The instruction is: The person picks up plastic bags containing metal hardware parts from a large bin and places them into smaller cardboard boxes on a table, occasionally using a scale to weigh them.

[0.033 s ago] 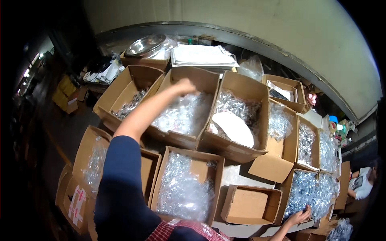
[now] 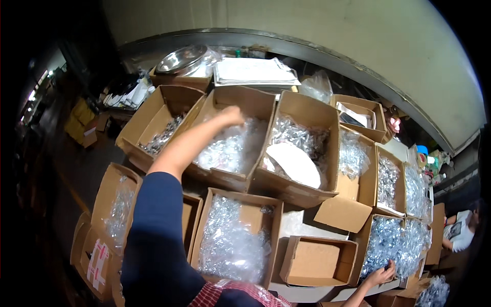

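My left hand (image 2: 232, 116) is over a cardboard box (image 2: 263, 105) filled with small clear plastic packets (image 2: 225, 148). Its fingers are curled and slightly blurred, and whatever they hold is hidden. The dark blue sleeve of my left arm crosses over the nearer boxes. At the lower right, my right hand (image 2: 381, 275) touches the near edge of a heap of bluish clear packets (image 2: 381, 245) in another box. Its thumb and fingers come together there; what lies between them is too small to name.
A box with grey packets and a white sheet (image 2: 294, 163) stands right of my left hand. Nearer are a box of clear packets (image 2: 230, 245) and a small bare-bottomed carton (image 2: 314, 258). Steel bowls (image 2: 181, 59) and stacked papers (image 2: 255, 70) sit behind. Another person (image 2: 463, 230) is far right.
My left hand has shifted slightly left and down over the same box. The right hand stays at the bluish packets, and the whole view has moved a little.
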`<state>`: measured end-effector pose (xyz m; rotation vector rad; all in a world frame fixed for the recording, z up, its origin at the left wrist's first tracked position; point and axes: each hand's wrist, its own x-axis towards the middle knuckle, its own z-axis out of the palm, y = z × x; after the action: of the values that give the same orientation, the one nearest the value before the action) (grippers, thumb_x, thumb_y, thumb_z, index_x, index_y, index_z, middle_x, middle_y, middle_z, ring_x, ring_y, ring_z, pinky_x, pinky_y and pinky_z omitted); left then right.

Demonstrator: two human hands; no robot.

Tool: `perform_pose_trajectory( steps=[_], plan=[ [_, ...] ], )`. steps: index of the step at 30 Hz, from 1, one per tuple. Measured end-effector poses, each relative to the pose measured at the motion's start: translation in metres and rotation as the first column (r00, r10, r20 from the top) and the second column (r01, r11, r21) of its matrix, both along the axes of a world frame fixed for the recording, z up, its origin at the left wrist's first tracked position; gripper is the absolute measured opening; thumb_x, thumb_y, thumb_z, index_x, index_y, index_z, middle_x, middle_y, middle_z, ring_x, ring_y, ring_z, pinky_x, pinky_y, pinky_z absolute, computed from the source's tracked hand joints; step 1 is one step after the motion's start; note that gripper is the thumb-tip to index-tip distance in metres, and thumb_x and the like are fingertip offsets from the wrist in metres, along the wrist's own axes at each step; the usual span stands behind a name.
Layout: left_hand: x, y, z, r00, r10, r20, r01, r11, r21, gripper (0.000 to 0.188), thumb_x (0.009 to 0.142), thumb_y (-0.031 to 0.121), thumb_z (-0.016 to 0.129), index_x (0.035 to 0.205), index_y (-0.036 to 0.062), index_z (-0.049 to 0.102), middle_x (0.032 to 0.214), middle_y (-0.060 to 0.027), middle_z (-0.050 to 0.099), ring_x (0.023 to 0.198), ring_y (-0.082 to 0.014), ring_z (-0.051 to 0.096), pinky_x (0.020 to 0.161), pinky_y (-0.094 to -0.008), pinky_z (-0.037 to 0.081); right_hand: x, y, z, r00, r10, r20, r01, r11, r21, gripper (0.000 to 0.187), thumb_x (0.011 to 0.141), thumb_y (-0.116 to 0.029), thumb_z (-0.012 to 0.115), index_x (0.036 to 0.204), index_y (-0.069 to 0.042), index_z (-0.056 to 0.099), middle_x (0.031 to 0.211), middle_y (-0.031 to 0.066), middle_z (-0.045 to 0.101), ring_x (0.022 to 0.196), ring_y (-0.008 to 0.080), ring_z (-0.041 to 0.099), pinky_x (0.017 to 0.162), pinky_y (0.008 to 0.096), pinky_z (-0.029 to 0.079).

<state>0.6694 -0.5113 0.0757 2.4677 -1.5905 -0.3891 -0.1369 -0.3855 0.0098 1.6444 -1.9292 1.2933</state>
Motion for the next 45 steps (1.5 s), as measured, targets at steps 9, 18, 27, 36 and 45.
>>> perform_pose_trajectory(
  steps=[9, 18, 27, 36, 45],
  plan=[
    [0.009, 0.013, 0.081, 0.402, 0.043, -0.915, -0.344, 0.933, -0.107, 0.017, 0.069, 0.025, 0.071, 0.076, 0.011, 0.064, 0.073, -0.0005, 0.062, 0.057, -0.011, 0.052, 0.048, -0.024, 0.038, 0.012, 0.007, 0.004, 0.996, 0.011, 0.086, -0.012, 1.0, 0.014, 0.046, 0.07, 0.004, 0.036, 0.108, 0.007, 0.06, 0.117, 0.0174, 0.054, 0.107, 0.0292, 0.056, 0.097, 0.0404, 0.045],
    [-0.184, -0.083, 0.082, 0.897, -0.339, -0.282, 0.287, 0.934, -0.212, 0.04, 0.074, 0.042, 0.076, 0.08, 0.0033, 0.07, 0.082, -0.0097, 0.07, 0.065, -0.0195, 0.065, 0.058, -0.032, 0.052, 0.018, 0.006, 0.008, 0.985, 0.02, 0.17, -0.022, 1.0, 0.014, 0.039, 0.072, 0.002, 0.037, 0.101, 0.004, 0.063, 0.12, 0.0164, 0.051, 0.113, 0.0306, 0.05, 0.099, 0.0421, 0.041],
    [-0.219, -0.158, 0.002, 0.957, -0.267, -0.11, 0.258, 0.962, -0.087, 0.029, 0.076, 0.029, 0.064, 0.093, 0.0076, 0.074, 0.095, -0.0144, 0.07, 0.09, -0.0245, 0.067, 0.075, -0.0399, 0.052, 0.017, 0.009, 0.015, 0.968, 0.033, 0.248, -0.037, 0.999, 0.012, 0.033, 0.071, 0.004, 0.039, 0.093, 0.003, 0.063, 0.117, 0.0154, 0.053, 0.115, 0.0307, 0.05, 0.101, 0.0407, 0.039],
    [-0.286, -0.016, 0.149, 0.135, -0.285, -0.949, 0.217, 0.943, -0.252, 0.025, 0.079, 0.026, 0.056, 0.092, 0.0043, 0.06, 0.093, -0.0162, 0.07, 0.067, -0.0139, 0.061, 0.052, -0.0253, 0.048, 0.021, 0.01, 0.022, 0.962, 0.04, 0.271, -0.043, 0.999, 0.006, 0.032, 0.073, 0.004, 0.04, 0.093, 0.0, 0.065, 0.113, 0.0154, 0.055, 0.113, 0.0314, 0.051, 0.098, 0.0412, 0.04],
    [-0.474, 0.103, 0.072, 0.419, -0.642, -0.642, 0.86, 0.054, 0.507, 0.062, 0.08, 0.046, 0.072, 0.118, -0.0007, 0.055, 0.097, -0.0161, 0.066, 0.089, -0.0252, 0.063, 0.074, -0.034, 0.051, 0.018, 0.016, 0.037, 0.94, 0.135, 0.312, -0.159, 0.986, 0.051, 0.032, 0.073, 0.003, 0.042, 0.096, -0.001, 0.065, 0.114, 0.0133, 0.057, 0.111, 0.03, 0.048, 0.099, 0.0406, 0.035]
  ],
)
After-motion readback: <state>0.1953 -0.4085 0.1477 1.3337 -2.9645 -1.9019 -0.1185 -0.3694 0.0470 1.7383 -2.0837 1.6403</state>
